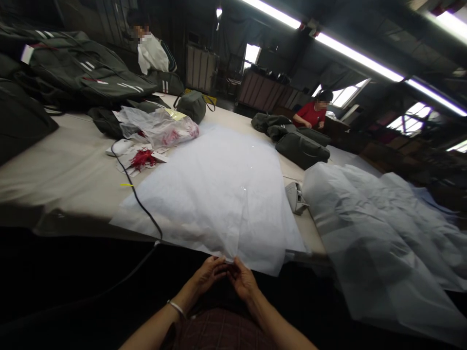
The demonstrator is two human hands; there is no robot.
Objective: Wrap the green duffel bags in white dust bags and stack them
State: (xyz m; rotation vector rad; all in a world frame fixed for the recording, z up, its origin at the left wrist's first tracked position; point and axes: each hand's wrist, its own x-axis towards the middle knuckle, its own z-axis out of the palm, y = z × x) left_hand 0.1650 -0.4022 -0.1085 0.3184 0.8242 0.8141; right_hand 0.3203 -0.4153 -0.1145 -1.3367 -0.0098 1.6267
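A large sheet of thin, translucent white plastic [219, 189], which looks like a flat bag, lies across the table and hangs a little over its front edge. At that front edge my left hand [209, 273] pinches the plastic between thumb and fingers. Close beside it, nearly touching, my right hand [242, 279] grips the same edge with its thumb on top. Both hands are low in the middle of the view, with a bracelet on the left wrist. The fingers underneath are partly hidden.
A black cable [136, 194] crosses the sheet's left side. Red-stringed tags [143, 158] and a plastic bag [156, 127] lie behind it. A grey tape dispenser [296, 198] stands right, beside piled plastic sheets [375, 233]. Dark green bags [87, 73] and two people are farther back.
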